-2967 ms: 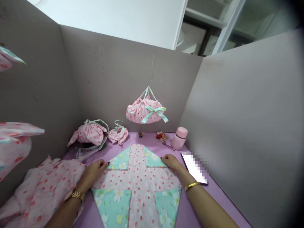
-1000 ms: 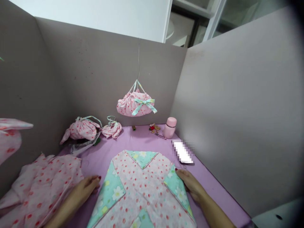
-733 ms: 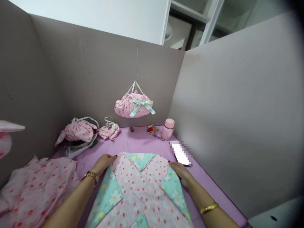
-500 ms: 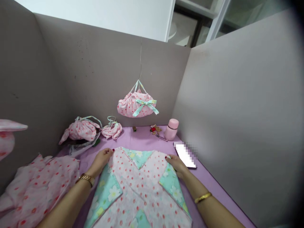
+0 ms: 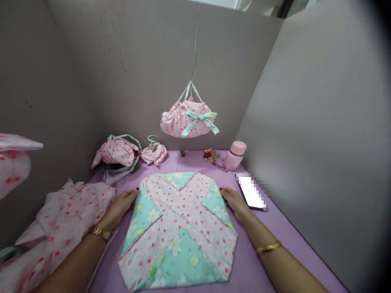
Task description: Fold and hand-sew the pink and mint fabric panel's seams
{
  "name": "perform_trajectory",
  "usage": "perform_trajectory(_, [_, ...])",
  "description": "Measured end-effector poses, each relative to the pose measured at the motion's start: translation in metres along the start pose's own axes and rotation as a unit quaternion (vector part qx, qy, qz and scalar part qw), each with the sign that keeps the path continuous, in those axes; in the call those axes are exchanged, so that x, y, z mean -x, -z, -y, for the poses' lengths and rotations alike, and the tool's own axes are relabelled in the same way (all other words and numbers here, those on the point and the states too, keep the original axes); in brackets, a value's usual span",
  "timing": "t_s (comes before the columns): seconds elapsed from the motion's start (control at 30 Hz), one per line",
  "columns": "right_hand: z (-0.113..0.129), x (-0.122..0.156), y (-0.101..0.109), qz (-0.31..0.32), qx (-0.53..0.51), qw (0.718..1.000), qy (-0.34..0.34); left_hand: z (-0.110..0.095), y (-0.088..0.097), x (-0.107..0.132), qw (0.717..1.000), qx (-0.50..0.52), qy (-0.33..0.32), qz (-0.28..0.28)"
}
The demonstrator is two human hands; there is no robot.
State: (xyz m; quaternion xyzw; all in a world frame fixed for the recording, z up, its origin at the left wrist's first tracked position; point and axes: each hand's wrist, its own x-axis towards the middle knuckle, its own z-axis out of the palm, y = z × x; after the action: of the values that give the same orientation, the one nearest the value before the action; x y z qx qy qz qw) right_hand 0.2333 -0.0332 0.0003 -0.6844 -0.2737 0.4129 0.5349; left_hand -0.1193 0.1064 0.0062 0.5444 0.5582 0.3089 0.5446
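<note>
A pink dotted fabric piece [image 5: 183, 207] with mint-green floral corners folded inward lies flat in front of me. My left hand [image 5: 124, 201] is closed at its upper left edge, thumb on top and the other fingers mostly hidden. Opposite it, my right hand [image 5: 234, 199] pinches the right edge in the same way. The fabric's front edge now shows whole, with a large mint-green flap [image 5: 180, 260] along it.
A dotted pouch [image 5: 187, 120] with a mint bow hangs from a string. Behind the fabric are a pink flask [image 5: 235, 156], a thread spool [image 5: 182, 153] and scissors [image 5: 219, 166]. A phone [image 5: 252, 191] lies right; more dotted cloth [image 5: 73, 215] and tied pouches [image 5: 117, 152] lie left.
Both hands have slid from the fabric's top corners down to its sides, nearer to me. The view has tilted downward, so the fabric's front edge has come into sight.
</note>
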Motion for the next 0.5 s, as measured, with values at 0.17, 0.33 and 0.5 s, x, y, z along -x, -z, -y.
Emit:
perform_trajectory(0.17, [-0.01,0.043,0.007,0.029,0.013,0.999,0.012,0.016,0.006,0.052,1.0,-0.019,0.006,0.02])
perform_trajectory(0.33, [-0.026,0.058,0.007,0.037,0.124,0.99,0.051,0.027,0.005,0.083,0.974,-0.21,-0.086,0.017])
perform_trajectory(0.5, [-0.033,0.06,0.012,-0.062,0.327,0.93,0.159,0.025,-0.001,0.101,0.879,-0.455,-0.128,-0.063])
